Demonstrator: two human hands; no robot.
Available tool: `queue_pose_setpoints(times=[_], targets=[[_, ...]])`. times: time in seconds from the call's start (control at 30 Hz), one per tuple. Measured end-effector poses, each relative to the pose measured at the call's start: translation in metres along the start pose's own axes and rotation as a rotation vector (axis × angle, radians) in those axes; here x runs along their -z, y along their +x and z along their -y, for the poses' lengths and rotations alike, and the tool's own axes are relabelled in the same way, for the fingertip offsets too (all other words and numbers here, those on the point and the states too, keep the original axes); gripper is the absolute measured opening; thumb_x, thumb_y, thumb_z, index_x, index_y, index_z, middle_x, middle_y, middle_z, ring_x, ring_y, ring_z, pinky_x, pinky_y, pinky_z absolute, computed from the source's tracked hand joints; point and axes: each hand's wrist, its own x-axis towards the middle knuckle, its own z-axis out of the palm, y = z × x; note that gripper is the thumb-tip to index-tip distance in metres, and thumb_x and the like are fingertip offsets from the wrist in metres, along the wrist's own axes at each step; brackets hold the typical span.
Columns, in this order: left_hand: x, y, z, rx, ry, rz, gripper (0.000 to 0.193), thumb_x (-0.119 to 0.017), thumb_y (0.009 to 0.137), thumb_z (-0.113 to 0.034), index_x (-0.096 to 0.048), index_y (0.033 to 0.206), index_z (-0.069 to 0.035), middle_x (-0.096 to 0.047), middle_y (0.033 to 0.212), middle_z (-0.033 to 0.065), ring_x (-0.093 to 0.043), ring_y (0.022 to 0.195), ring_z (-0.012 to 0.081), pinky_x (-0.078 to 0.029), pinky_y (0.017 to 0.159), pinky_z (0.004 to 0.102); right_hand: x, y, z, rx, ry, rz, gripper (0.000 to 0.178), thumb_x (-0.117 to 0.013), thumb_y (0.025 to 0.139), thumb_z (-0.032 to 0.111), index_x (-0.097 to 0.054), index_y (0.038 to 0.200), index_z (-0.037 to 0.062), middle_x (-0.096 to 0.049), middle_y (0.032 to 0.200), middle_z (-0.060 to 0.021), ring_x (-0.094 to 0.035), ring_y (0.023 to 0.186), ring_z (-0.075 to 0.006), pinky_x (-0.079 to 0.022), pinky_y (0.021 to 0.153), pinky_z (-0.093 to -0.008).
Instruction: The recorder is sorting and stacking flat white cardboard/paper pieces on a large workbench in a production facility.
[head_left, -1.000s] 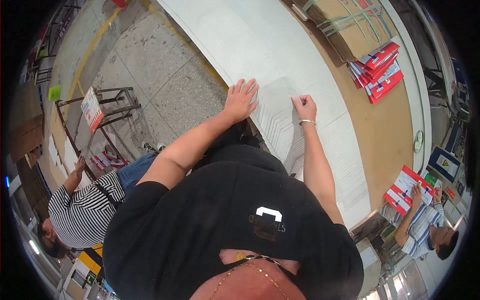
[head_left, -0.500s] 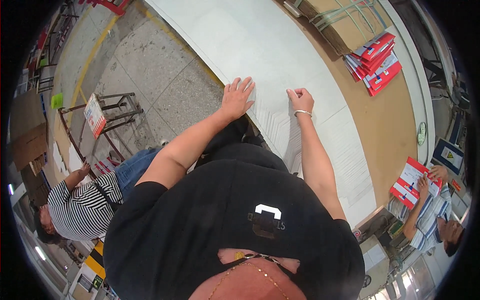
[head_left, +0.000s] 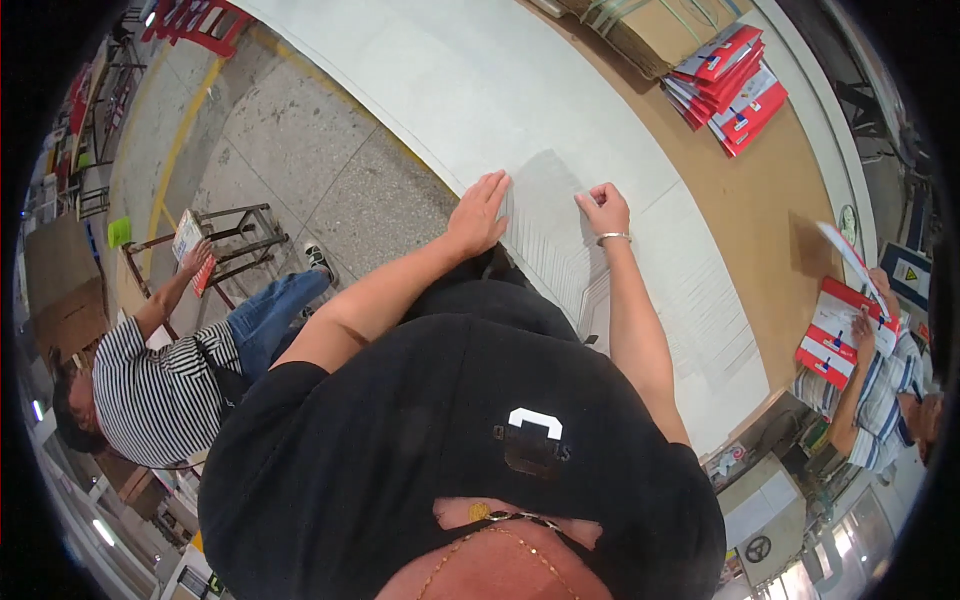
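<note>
A fanned stack of thin, pale sheets (head_left: 553, 232) lies on the white table, its staggered edges running down toward my body. My left hand (head_left: 479, 217) is along the stack's left side near the table edge, fingers stretched out and held together. On the other side, my right hand (head_left: 608, 212) has its fingers curled, thumb and forefinger close to the upper right edge of the sheets. Whether a sheet is pinched there is too small to tell. More overlapping pale sheets (head_left: 690, 330) spread to the right of my right forearm.
Red and white packets (head_left: 735, 90) are piled on a brown board (head_left: 770, 190) beyond the white table (head_left: 440, 90). At right, a person (head_left: 880, 400) handles similar packets. On the left, a person in a striped top (head_left: 160, 390) reaches to a stool (head_left: 240, 232).
My left fingers, spread before, have come together. More of a greyish sheet shows between my hands. The person at left now touches a packet on the stool; the one at right has raised a packet.
</note>
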Motion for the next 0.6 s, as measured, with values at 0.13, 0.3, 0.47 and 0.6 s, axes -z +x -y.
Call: queue_pose_setpoints(times=[0.13,0.3,0.47,0.6], targets=[[0.000,-0.002,0.005,-0.058,0.078,0.024,0.068,-0.061,0.076,-0.014,-0.031,0.133,0.006,-0.032,0.138,0.0199,-0.031,0.129,0.0351,-0.027,0.107,0.0391,-0.006,0.007,-0.007,-0.028,-0.030,-0.009,0.031,-0.077,0.062,0.029,-0.062,0.077,0.0053,-0.063,0.073,-0.0067,-0.059,0.067,-0.0179,-0.048,0.064,-0.0313],[0.000,-0.002,0.004,-0.072,0.077,0.034,0.066,-0.060,0.076,-0.015,-0.033,0.131,0.008,-0.032,0.138,0.0203,-0.030,0.129,0.0353,-0.026,0.108,0.0388,-0.009,0.013,-0.009,-0.176,-0.023,0.000,0.032,-0.077,0.061,0.031,-0.065,0.077,0.0060,-0.066,0.075,-0.0082,-0.062,0.069,-0.0191,-0.050,0.067,-0.0310],[0.003,-0.002,0.006,-0.070,0.120,0.041,0.066,-0.061,0.077,-0.018,-0.034,0.131,0.008,-0.031,0.139,0.0176,-0.030,0.129,0.0327,-0.027,0.107,0.0379,-0.006,0.013,0.003,-0.216,-0.071,0.003,0.032,-0.077,0.060,0.031,-0.066,0.077,0.0060,-0.067,0.076,-0.0088,-0.063,0.070,-0.0194,-0.050,0.068,-0.0314],[-0.001,-0.002,0.004,-0.078,0.109,0.024,0.065,-0.061,0.077,-0.018,-0.035,0.130,0.007,-0.031,0.139,0.0174,-0.031,0.128,0.0341,-0.028,0.106,0.0393,-0.004,0.013,0.001,-0.247,-0.057,0.010,0.033,-0.077,0.061,0.032,-0.065,0.077,0.0057,-0.067,0.077,-0.0095,-0.063,0.070,-0.0207,-0.050,0.068,-0.0323]])
